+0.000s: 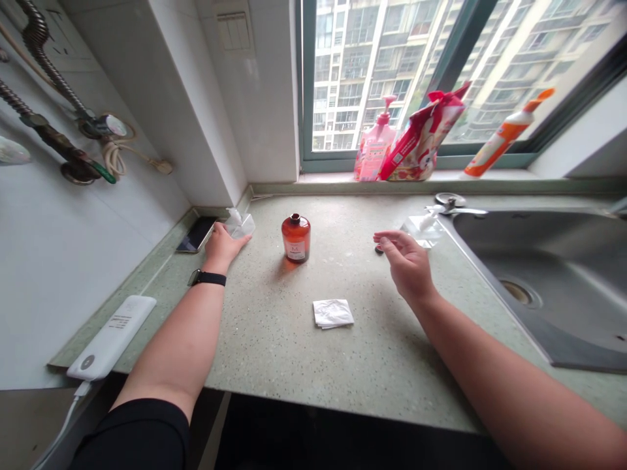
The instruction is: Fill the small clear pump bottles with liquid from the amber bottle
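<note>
At the left of the counter, my left hand (225, 247), with a black watch on the wrist, is around the near side of a small clear pump bottle (240, 226); its far fingers are partly hidden. My right hand (407, 260) is over the right side, fingers stretched out and thumb beside them. Just under those fingertips a small dark cap (379, 249) shows. Behind this hand stands a second clear pump bottle (425, 228). Between the hands, an amber bottle (296, 239) with a white label stands upright, its neck uncapped. A folded white tissue (333, 313) lies nearer to me.
A steel sink (490, 261) takes up the right. On the sill stand a pink pump bottle (375, 150), a red bag (424, 140) and an orange-white bottle (504, 143). A phone (196, 234) and a white power bank (112, 336) with a cable lie left.
</note>
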The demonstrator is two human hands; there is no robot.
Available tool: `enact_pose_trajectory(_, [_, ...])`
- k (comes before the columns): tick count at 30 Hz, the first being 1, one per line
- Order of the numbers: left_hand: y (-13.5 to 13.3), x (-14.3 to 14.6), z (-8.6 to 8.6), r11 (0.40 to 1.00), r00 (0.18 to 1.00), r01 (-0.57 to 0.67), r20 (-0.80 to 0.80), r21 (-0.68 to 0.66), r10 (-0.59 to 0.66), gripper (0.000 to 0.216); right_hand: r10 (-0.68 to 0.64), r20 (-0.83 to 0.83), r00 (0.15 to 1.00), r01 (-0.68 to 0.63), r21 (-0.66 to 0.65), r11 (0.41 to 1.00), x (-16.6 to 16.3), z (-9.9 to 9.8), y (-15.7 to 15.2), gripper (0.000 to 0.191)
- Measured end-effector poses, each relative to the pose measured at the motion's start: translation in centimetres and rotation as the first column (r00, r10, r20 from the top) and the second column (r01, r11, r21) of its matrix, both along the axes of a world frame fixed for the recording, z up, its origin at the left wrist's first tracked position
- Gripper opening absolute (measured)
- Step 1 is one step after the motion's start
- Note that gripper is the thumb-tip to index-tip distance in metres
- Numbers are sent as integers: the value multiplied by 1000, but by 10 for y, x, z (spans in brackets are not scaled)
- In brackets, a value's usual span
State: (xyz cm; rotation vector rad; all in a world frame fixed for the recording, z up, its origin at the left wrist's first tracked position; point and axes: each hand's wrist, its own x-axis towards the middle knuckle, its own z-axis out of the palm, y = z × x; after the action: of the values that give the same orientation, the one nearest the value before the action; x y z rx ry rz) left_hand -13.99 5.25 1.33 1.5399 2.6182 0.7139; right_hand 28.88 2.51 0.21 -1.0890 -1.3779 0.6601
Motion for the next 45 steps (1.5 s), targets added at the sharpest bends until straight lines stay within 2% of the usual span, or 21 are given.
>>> enact_pose_trajectory(3, [-1, 4, 2, 999, 999, -18, -35, -42, 17, 78, -14, 6, 1000, 14, -4, 1000, 3, -1, 3, 21])
enact_pose_trajectory(5, [-1, 6, 3, 1000, 999, -25, -37, -19, 24, 89, -24, 7, 1000, 24, -1, 1000, 6, -2, 6, 20])
enact_pose_trajectory(8, [0, 6, 5, 984, 998, -12, -52, 178, 21, 90, -38, 5, 999, 38, 20, 999, 10, -3, 10, 20])
enact_pose_trajectory(9, [0, 6, 7, 961, 998, 7, -62, 278, 11, 81, -46, 5, 999, 46, 28, 999, 11, -4, 11, 21])
enact_pose_trajectory(11, [-1, 6, 11, 877, 996, 65, -78, 476, -32, 59, -64, -1, 998, 64, 37, 997, 13, -5, 13, 23])
enact_pose_trajectory(14, [-4, 11, 17, 748, 979, 203, -115, 632, -168, 42, -81, -5, 997, 81, 31, 996, 15, -5, 16, 25])
enact_pose_trajectory(17, [-9, 29, 16, 663, 911, 361, -94, 656, -403, 51, -85, 52, 995, 84, 27, 996, 13, -4, 16, 25])
enact_pose_trajectory(20, [-16, 54, 7, 604, 767, 481, 28, 636, -641, 70, 20, 242, 970, -25, 17, 1000, 6, -1, 7, 25])
enact_pose_trajectory(22, [-19, 71, -1, 611, 675, 557, 122, 562, -728, 86, 178, 417, 891, -185, -25, 982, -2, 0, -4, 24])
enact_pose_trajectory(24, [-21, 85, -8, 643, 638, 592, 205, 486, -743, 97, 333, 561, 757, -340, -97, 935, -11, 1, -16, 21])
enact_pose_trajectory(26, [-21, 95, -12, 643, 604, 621, 249, 448, -757, 98, 430, 653, 623, -438, -164, 884, -19, 0, -27, 16])
enact_pose_trajectory(28, [-21, 101, -15, 644, 591, 634, 269, 428, -761, 91, 474, 697, 538, -483, -207, 851, -26, 0, -36, 15])
enact_pose_trajectory(31, [-20, 104, -15, 675, 619, 614, 281, 409, -733, 75, 527, 704, 477, -513, -264, 817, -32, 2, -43, 15])
enact_pose_trajectory(34, [-19, 103, -16, 689, 639, 584, 280, 428, -716, 70, 584, 695, 420, -532, -332, 779, -35, 5, -45, 12])
enact_pose_trajectory(36, [-18, 101, -17, 689, 650, 564, 271, 454, -711, 69, 595, 674, 438, -528, -343, 777, -34, 8, -43, 12])
enact_pose_trajectory(38, [-16, 100, -18, 694, 668, 532, 262, 486, -696, 67, 559, 634, 534, -490, -308, 816, -28, 9, -36, 10])
enact_pose_trajectory(39, [-15, 99, -19, 697, 678, 510, 263, 504, -687, 67, 501, 612, 612, -437, -266, 859, -24, 10, -32, 9])
enact_pose_trajectory(40, [-14, 98, -20, 699, 686, 488, 267, 522, -677, 65, 406, 594, 694, -356, -206, 911, -18, 11, -27, 9])
enact_pose_trajectory(42, [-13, 97, -21, 704, 696, 445, 281, 554, -661, 63, 105, 570, 815, -109, -27, 994, -6, 12, -17, 11])
enact_pose_trajectory(43, [-12, 96, -22, 707, 700, 429, 288, 563, -654, 62, -42, 571, 820, 3, 69, 998, 0, 12, -12, 15])
enact_pose_trajectory(45, [-11, 95, -22, 718, 706, 409, 303, 564, -640, 61, -222, 619, 753, 115, 209, 971, 7, 12, -6, 21])
